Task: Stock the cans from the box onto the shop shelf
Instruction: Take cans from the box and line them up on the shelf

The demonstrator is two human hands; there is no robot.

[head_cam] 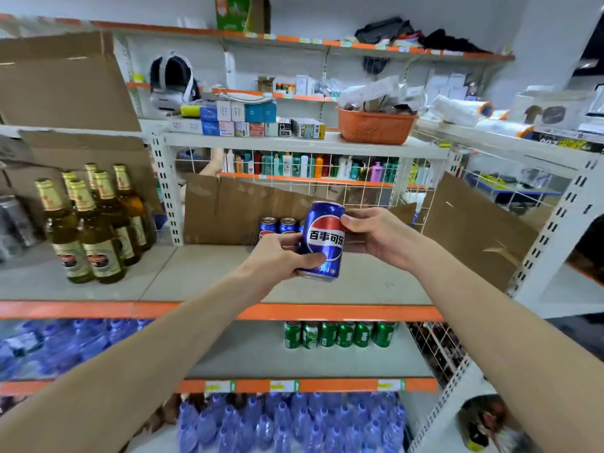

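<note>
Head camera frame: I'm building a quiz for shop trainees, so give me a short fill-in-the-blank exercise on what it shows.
1. The blue can is held by ____ hands, the left hand low and the right hand near its top.
2. On the shelf below stands a row of ____ cans.
3. The beer bottles stand to the ____ of the held can.
4. The basket higher up is ____.

Missing words: both; green; left; orange
</note>
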